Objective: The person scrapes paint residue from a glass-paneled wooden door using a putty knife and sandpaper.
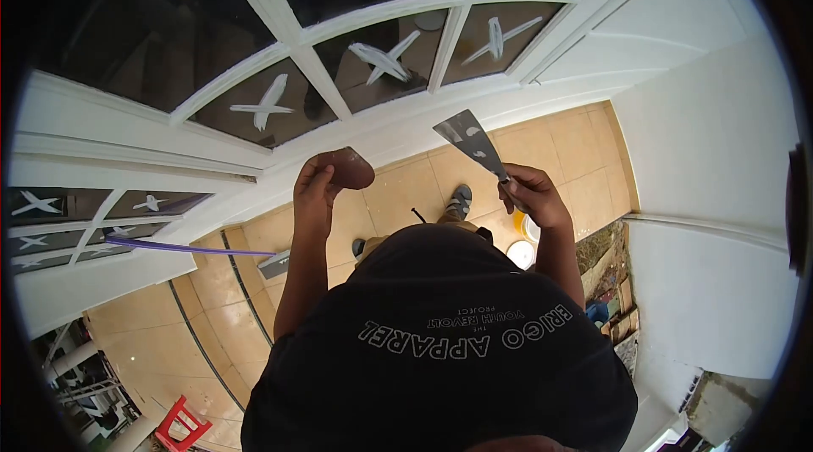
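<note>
Between the fingers and thumb of my left hand (315,183) is a reddish-brown flat piece (351,169) with a rounded, bent edge; its exact kind I cannot make out. My right hand (535,194) is closed around the handle of a putty knife (471,142). The knife's wide metal blade points up and left, with whitish smears on it. Both hands are held apart in front of my body, below a white-framed glass door (296,37). White paint-like crosses mark its lower panes, one being a middle cross (385,59).
A white-topped container (521,255) and a yellow-sided tub (527,227) stand by my feet on the tiled floor (406,194). At left, a purple strip (199,247) slants over the steps. A red plastic stool (182,425) is at lower left. White walls (711,130) rise on the right.
</note>
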Motion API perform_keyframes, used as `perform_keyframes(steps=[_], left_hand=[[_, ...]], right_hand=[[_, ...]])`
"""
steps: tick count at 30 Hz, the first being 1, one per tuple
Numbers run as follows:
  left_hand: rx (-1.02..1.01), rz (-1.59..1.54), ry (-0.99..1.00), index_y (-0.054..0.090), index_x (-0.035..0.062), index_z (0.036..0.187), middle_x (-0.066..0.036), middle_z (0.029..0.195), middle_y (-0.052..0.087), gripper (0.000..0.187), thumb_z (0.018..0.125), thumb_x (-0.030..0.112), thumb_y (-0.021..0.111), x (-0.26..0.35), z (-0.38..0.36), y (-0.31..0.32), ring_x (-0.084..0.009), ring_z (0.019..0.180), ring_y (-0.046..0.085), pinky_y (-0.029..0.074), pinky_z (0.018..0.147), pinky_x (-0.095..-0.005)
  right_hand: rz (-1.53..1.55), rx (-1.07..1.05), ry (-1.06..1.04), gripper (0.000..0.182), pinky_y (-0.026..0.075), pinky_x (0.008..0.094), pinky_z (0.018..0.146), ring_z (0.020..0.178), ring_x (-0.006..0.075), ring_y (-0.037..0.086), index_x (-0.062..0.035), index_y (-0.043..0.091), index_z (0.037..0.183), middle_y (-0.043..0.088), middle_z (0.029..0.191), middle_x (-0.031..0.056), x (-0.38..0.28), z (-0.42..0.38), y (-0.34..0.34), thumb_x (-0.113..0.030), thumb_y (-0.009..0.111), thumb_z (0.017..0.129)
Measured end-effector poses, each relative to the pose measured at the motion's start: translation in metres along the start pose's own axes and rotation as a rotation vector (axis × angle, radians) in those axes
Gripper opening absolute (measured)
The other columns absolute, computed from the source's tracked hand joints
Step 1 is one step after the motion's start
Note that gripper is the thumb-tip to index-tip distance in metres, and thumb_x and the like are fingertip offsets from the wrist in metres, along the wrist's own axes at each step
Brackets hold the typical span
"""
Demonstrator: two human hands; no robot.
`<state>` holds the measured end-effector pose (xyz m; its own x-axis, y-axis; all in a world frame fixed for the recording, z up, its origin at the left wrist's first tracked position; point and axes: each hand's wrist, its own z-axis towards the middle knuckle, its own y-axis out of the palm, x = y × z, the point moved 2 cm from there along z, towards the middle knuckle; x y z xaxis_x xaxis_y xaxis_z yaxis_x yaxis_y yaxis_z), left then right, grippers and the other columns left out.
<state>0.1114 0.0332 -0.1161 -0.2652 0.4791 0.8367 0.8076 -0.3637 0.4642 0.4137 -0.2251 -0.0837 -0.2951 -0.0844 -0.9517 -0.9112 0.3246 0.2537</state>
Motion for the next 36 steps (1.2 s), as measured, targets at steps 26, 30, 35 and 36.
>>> perform_keyframes(steps=[26,30,35,36], left_hand=[[0.179,1.229,2.292,0.078,0.0167,0.11,0.0,0.094,0.07,0.037,0.073,0.014,0.083,0.327,0.009,0.302,-0.0138,0.071,0.063,0.049,0.057,-0.0262],[0.331,1.173,2.49,0.078,0.0222,0.119,0.004,0.108,0.074,0.047,0.072,0.02,0.084,0.338,0.035,0.336,-0.0125,0.077,0.064,0.051,0.059,-0.0225],[0.537,1.148,2.511,0.078,0.0258,0.119,0.007,0.115,0.076,0.046,0.073,0.023,0.084,0.347,0.049,0.358,-0.0122,0.081,0.066,0.052,0.059,-0.0216],[0.539,1.133,2.534,0.078,0.0261,0.119,0.007,0.115,0.076,0.046,0.073,0.024,0.084,0.349,0.051,0.362,-0.0117,0.081,0.067,0.052,0.058,-0.0215]], right_hand=[[-1.583,0.624,-1.532,0.047,0.054,0.0305,0.059,0.066,0.0166,0.068,-0.0135,0.075,0.127,0.068,0.095,0.0086,-0.422,0.053,0.093,0.005,0.072,0.084],[-1.652,0.713,-1.508,0.044,0.055,0.031,0.058,0.066,0.0169,0.068,-0.0167,0.074,0.128,0.068,0.094,0.0081,-0.436,0.07,0.102,0.002,0.07,0.089],[-1.694,0.727,-1.476,0.041,0.054,0.0314,0.056,0.065,0.0165,0.068,-0.0175,0.074,0.128,0.068,0.093,0.0083,-0.441,0.075,0.106,0.0,0.069,0.091],[-1.694,0.714,-1.463,0.041,0.054,0.0314,0.056,0.066,0.0166,0.069,-0.0176,0.074,0.128,0.067,0.093,0.0084,-0.443,0.076,0.106,-0.001,0.069,0.091]])
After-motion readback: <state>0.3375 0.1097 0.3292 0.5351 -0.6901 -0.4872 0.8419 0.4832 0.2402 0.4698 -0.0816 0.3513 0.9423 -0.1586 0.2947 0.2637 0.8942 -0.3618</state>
